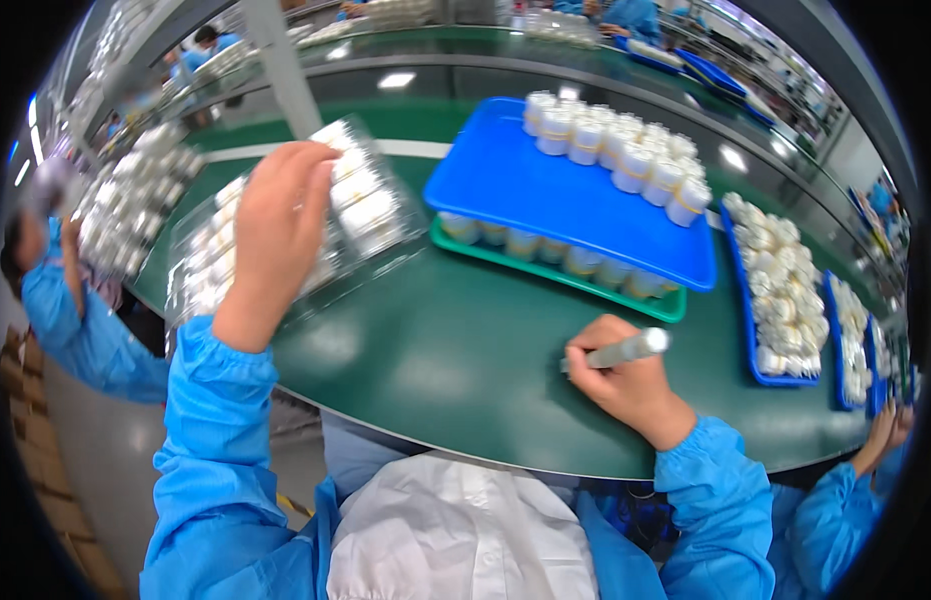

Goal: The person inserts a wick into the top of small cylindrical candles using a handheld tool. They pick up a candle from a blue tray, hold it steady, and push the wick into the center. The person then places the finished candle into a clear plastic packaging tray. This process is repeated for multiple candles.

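My left hand (278,235) is raised over a clear plastic blister tray (410,215) filled with white cylindrical pieces (363,205). Its fingers are bent together at the tray's far part; whatever they pinch, if anything, is hidden behind them. Over the green tabletop, my right hand (625,380) is closed around a thick pen-shaped tool (628,349), grey with a white end. The tool's rounded end points right, and its other end comes out by the fingertips on the left. Ahead, a blue tray (545,195) carries rows of upright white cylinders (633,165) along its far right side.
The blue tray is stacked over a green tray (555,268) of similar cylinders. Blue trays (755,345) heaped with white pieces line the right. A heap of white pieces (135,200) and a co-worker's blue sleeve (95,320) are at left. A grey post (283,70) rises behind.
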